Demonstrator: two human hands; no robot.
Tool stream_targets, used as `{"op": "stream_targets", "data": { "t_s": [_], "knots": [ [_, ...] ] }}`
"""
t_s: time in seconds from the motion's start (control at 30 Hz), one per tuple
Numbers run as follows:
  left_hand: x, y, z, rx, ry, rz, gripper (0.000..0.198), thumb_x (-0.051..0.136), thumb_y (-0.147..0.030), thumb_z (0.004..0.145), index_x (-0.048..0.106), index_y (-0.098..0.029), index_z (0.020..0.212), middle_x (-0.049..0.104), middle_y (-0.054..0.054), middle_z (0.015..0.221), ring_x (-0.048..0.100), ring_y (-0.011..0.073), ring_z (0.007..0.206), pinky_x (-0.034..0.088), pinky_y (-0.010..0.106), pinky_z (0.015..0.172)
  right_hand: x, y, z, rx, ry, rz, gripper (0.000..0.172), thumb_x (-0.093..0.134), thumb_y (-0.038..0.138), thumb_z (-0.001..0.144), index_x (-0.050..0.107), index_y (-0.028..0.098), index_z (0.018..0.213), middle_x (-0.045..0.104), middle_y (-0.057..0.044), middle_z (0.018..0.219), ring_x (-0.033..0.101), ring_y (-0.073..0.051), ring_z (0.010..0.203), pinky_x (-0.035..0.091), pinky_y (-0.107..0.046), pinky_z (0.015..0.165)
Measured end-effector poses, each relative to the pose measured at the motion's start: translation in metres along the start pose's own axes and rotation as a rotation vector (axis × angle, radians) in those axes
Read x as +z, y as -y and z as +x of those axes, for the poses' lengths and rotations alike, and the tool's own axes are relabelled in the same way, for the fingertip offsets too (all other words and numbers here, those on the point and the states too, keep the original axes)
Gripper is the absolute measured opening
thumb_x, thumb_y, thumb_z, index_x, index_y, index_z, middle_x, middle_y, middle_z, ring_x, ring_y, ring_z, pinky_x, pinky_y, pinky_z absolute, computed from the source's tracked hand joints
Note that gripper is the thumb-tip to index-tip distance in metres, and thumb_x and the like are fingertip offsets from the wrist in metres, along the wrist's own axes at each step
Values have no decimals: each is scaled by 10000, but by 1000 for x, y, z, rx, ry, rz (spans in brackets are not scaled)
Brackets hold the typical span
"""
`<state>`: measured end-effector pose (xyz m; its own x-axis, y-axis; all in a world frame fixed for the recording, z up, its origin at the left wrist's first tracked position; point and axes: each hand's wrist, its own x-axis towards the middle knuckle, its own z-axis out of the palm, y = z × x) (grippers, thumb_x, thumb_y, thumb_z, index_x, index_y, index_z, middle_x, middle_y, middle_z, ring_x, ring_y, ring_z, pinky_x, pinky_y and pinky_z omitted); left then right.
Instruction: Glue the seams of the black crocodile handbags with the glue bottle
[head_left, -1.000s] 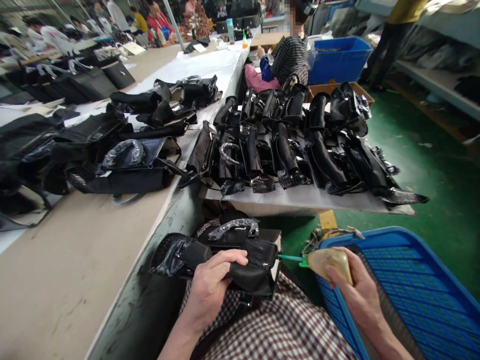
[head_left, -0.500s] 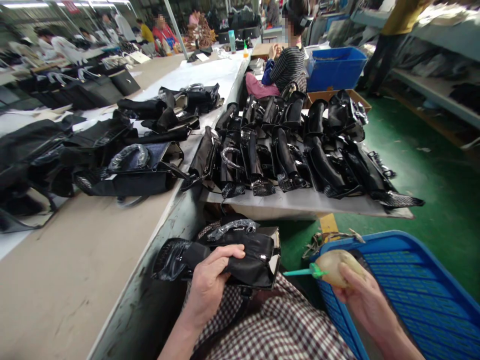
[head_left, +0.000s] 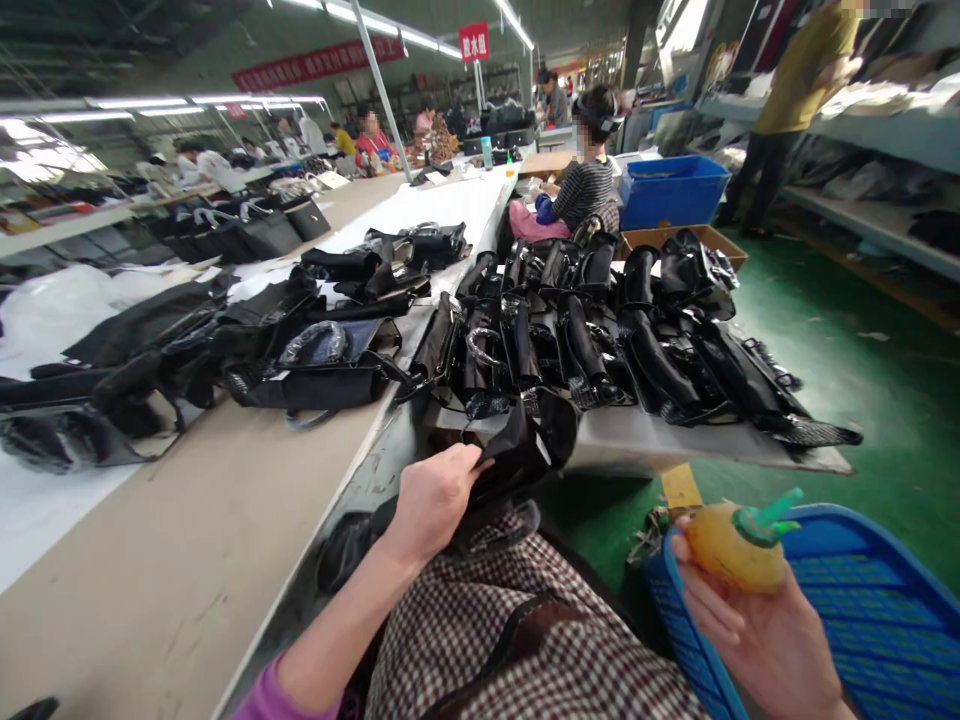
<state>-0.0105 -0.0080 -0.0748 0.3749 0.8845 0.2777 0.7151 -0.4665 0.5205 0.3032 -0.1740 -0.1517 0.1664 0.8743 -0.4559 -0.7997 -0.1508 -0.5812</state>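
My left hand (head_left: 437, 500) is closed on the edge of a black handbag (head_left: 517, 455), pinching its material between thumb and fingers. The bag is tilted over my checked apron (head_left: 480, 640), and part of it is hidden behind the hand. On the right, my right hand (head_left: 765, 620) cradles a rounded, yellowish squeeze bottle (head_left: 731, 548) with a green nozzle (head_left: 772, 515) that points up and to the right. The bottle is above the near rim of a blue plastic basket (head_left: 847, 530), apart from the bag.
Several black handbags (head_left: 585, 350) lie in rows on a low table ahead. More bags (head_left: 322, 370) rest on the long workbench (head_left: 225, 520) at left. A co-worker in a striped top (head_left: 589, 190) sits beyond, near a blue bin (head_left: 675, 190). Another person (head_left: 795, 90) stands at the right shelves.
The bag has been turned and tilted up in my left hand. My right hand has rolled palm-up, so the bottle's nozzle swings from pointing left to pointing upward right. The camera view has lifted.
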Motion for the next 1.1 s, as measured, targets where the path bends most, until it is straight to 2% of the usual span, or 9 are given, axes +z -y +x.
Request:
{"op": "stream_targets", "data": {
  "t_s": [0.17,0.27,0.43,0.57,0.73,0.83,0.93,1.0,1.1],
  "knots": [
    [-7,-10,28,-511,-208,-855,269,682,-443,876,654,-188,793,647,-10,656,606,153,609,480,224,580,22,7,-4,-102,71,-97,514,566,673,897,775,254,1108,683,-115,921,443,-172,445,502,-351,433],
    [-15,-24,31,-704,-259,-1250,246,731,-392,840,669,-174,936,694,2,696,656,153,597,544,239,579,46,7,-6,-172,87,-123,522,532,702,918,768,285,1125,710,-122,1012,537,-209,508,503,-347,427],
    [-32,-58,3,-867,-350,-1407,148,722,-200,856,600,-140,797,676,-2,664,619,94,488,536,176,474,88,-1,-6,-314,40,3,542,448,697,961,785,286,1067,727,-128,1112,684,-314,912,619,-412,691],
    [-34,-86,-38,-1028,-417,-1471,144,672,-127,905,599,-140,781,679,1,684,660,86,552,544,129,471,101,-4,-4,-313,14,73,555,451,703,943,794,276,1033,722,-141,1178,635,-377,1152,521,-554,994],
    [-11,-101,-63,-1210,-601,-1487,126,614,-72,939,635,-143,838,727,20,772,702,95,612,603,146,538,99,-14,-7,-270,147,13,581,456,756,909,766,302,1094,676,-114,1168,672,-320,852,583,-540,832],
    [11,-94,-62,-1193,-715,-1527,176,537,-33,970,630,-132,858,740,40,829,721,94,676,636,175,653,104,-23,-7,-283,211,2,541,426,678,981,757,273,1116,642,-101,1030,468,-156,507,550,-382,570],
    [26,-80,-70,-1076,-608,-1504,79,549,-143,1001,623,-141,973,737,72,939,742,138,807,643,230,715,112,-25,0,-265,283,20,491,443,612,1011,751,233,1068,549,-40,861,223,-66,403,392,-261,418],
    [28,-69,-81,-870,-471,-1363,174,595,-287,997,589,-175,1130,711,106,1093,735,208,965,645,291,733,114,-23,6,-242,306,50,457,470,578,1008,744,217,1067,498,-13,843,173,-52,403,353,-237,404],
    [16,-50,-93,-354,-393,-813,507,723,-394,908,492,-247,1336,587,140,1361,601,308,1265,601,422,926,113,-21,13,-190,338,80,443,496,563,996,737,202,1083,474,0,849,133,-48,419,332,-220,404]
  ]
}}
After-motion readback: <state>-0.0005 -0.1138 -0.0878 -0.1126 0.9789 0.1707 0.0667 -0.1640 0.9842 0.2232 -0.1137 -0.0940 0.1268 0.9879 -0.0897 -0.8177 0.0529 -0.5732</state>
